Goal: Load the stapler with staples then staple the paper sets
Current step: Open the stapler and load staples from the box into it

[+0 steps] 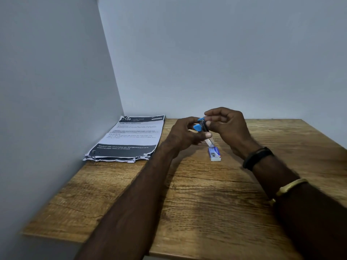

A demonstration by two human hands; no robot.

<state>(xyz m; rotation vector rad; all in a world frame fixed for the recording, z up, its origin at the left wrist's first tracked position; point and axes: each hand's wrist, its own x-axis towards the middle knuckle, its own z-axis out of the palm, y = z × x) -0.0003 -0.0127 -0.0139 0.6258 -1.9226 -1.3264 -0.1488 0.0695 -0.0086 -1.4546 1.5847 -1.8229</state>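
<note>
A small blue and black stapler [202, 126] is held above the wooden table [197, 194], its metal staple channel slanting down toward the table. My left hand [185, 135] grips the stapler from the left, thumb along its underside. My right hand [228, 126] pinches the stapler's top end with its fingertips. Whether a staple strip sits in the channel I cannot make out. A small blue and white staple box [214, 153] lies flat on the table just below the stapler. A stack of printed paper sets [129, 138] lies at the back left, against the wall corner.
Grey walls [56, 91] close off the table at the left and the back. The table's front edge [84, 239] runs across the bottom left. My right forearm carries a black band and a gold bangle.
</note>
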